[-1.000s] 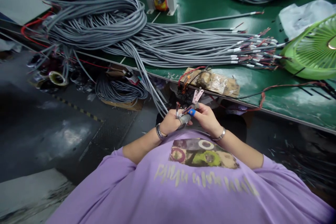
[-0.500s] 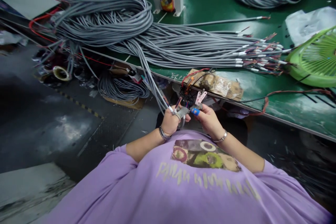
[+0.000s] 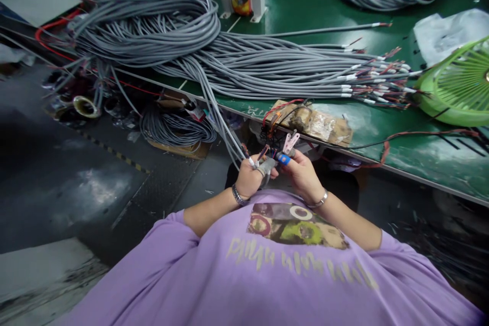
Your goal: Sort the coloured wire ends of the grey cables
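Grey cables [image 3: 226, 135] hang off the bench edge and run down into my left hand [image 3: 250, 177], which is closed around their ends. Thin coloured wires [image 3: 263, 152] stick out of the stripped ends above its fingers. Grey tape covers the left thumb. My right hand [image 3: 304, 175] is pinched close beside it, with blue tape on the thumb, and its fingertips meet at the thin wires. What exactly sits in that pinch is too small to make out. Just above the right fingertips stands a pale pink clip [image 3: 291, 141], fixed near the bench edge.
A long bundle of grey cables [image 3: 267, 69] with stripped ends lies along the green bench [image 3: 305, 0]. To the right are a green fan [image 3: 456, 86] and a plastic bag [image 3: 451, 35]. Taped cardboard [image 3: 324, 125] lies at the edge; coiled cable [image 3: 178, 130] rests below.
The coloured wire ends above my left hand have shifted and stand more apart. Both hands stay nearly in place, and the view has moved slightly.
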A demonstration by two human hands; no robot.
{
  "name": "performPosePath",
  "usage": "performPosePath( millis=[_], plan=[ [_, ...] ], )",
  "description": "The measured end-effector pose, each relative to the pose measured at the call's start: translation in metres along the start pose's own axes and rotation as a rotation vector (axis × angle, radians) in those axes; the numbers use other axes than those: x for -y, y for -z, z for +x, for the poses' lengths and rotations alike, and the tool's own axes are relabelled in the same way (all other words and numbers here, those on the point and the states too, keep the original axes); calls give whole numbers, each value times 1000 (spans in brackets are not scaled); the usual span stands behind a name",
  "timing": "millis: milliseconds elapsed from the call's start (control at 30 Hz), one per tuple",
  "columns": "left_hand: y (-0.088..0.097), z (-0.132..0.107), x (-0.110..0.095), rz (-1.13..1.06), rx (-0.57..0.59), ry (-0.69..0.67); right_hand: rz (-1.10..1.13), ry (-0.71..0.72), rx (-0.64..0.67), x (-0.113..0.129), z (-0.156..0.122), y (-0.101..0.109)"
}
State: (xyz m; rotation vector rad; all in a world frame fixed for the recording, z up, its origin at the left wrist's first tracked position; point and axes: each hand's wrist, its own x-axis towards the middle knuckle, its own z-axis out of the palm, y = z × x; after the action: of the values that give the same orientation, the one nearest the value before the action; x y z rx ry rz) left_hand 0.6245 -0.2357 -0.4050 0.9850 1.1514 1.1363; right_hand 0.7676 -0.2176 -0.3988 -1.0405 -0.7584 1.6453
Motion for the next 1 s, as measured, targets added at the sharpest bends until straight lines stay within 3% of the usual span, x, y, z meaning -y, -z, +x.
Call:
performPosePath(
  millis=[100, 333, 767, 1000],
  plan=[
    [1, 1, 3, -13, -12, -11, 23, -22, -6, -2, 1, 3],
    [1, -2, -7, 68, 41, 23, 44, -36, 204, 0, -2, -4],
    [1, 1, 0, -1, -58, 54, 136, -82, 29, -9, -4, -8],
    [4, 3, -6, -41, 93, 73, 273, -299, 271, -6, 2, -3]
  ],
)
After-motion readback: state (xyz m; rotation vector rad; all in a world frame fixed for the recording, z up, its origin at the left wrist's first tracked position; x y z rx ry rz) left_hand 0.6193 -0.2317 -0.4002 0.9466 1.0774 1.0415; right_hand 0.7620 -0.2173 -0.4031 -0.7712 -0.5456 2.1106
